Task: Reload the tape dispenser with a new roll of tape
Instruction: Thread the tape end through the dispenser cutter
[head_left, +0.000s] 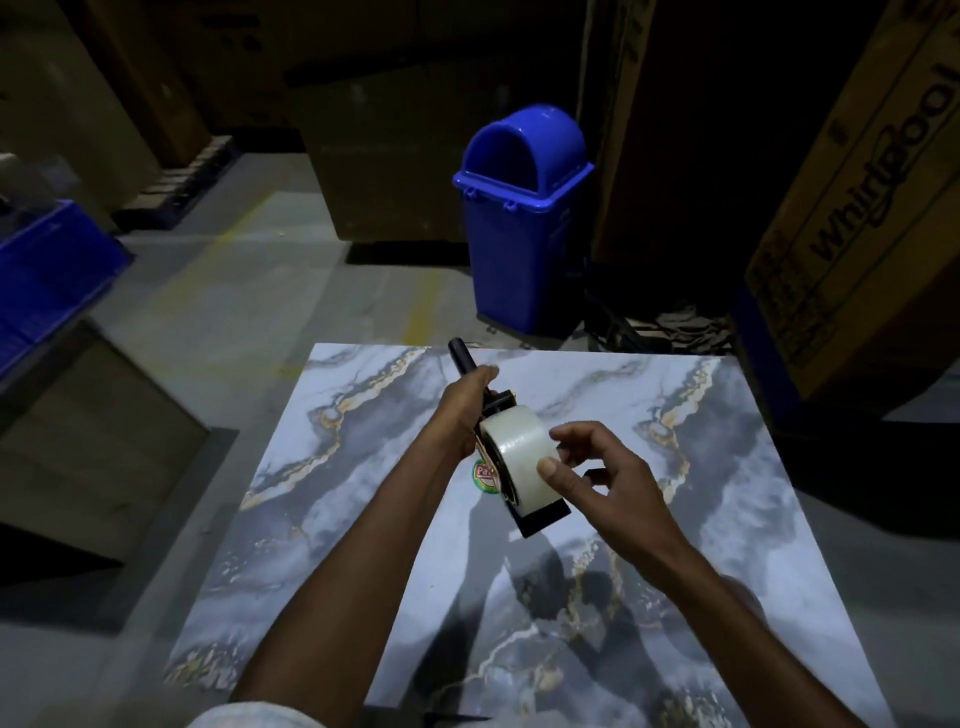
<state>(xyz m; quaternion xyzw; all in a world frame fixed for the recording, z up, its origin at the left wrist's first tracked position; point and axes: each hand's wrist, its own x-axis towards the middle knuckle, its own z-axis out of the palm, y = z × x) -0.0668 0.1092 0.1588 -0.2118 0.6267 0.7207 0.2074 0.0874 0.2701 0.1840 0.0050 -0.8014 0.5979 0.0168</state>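
Milky-white tape roll (517, 447) sits on the black tape dispenser (540, 519), held over the middle of the marbled table (701, 467). I see the left hand (467, 405) wrapped round the dispenser's handle, which points to 11 o'clock, its tip level with the table's far edge. The right hand (587, 467) pinches the roll, thumb on its outer face and fingers curled behind (where they touch I cannot tell). Bare tabletop lies open at 3, 6 and 9 o'clock of the hands. Past the far edge a blue bin (519, 234) stands at 12 o'clock, a blue crate (47, 270) at 9, a Whirlpool carton (857, 234) at 2, near the right corner.
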